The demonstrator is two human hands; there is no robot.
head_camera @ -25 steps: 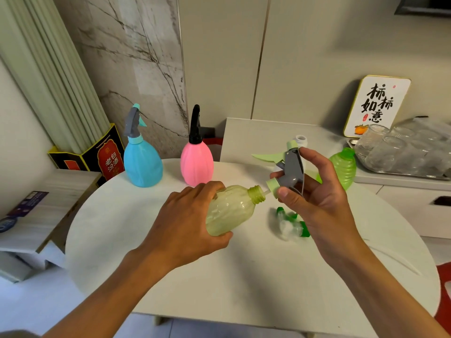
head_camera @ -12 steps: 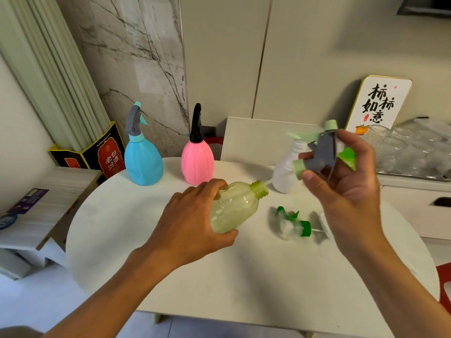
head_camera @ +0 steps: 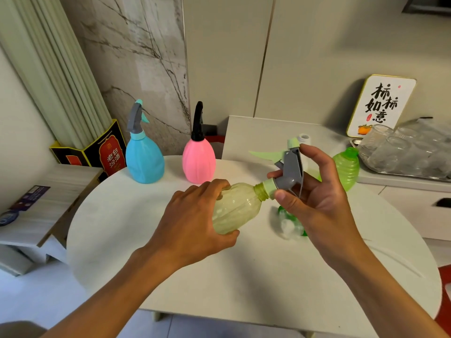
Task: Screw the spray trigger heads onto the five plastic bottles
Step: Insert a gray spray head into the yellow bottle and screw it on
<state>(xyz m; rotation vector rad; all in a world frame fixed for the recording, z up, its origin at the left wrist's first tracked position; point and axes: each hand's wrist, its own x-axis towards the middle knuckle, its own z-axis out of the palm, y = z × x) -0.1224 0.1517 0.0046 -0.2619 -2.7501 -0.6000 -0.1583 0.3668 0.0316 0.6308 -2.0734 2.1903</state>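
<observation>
My left hand (head_camera: 195, 220) grips a pale yellow-green bottle (head_camera: 236, 207), tilted with its neck pointing right. My right hand (head_camera: 314, 193) holds a grey trigger head (head_camera: 291, 167) with a light green collar, and the collar sits on the bottle's neck. A blue bottle (head_camera: 144, 158) and a pink bottle (head_camera: 199, 161) stand at the table's back with heads on. A bright green bottle (head_camera: 346, 167) without a head stands behind my right hand. A white bottle (head_camera: 304, 137) is mostly hidden behind the trigger. A clear-and-green trigger head (head_camera: 288, 225) lies on the table under my right hand.
The round white table (head_camera: 146, 240) carries everything. A sideboard (head_camera: 256, 135) behind it holds a tray of glasses (head_camera: 410, 152) and a sign with characters (head_camera: 380, 106). A dark box (head_camera: 102, 152) and a low shelf (head_camera: 44, 191) stand at the left.
My right hand came back down and left from its raised position, bringing the grey trigger head onto the bottle's neck. My left hand kept its grip on the bottle.
</observation>
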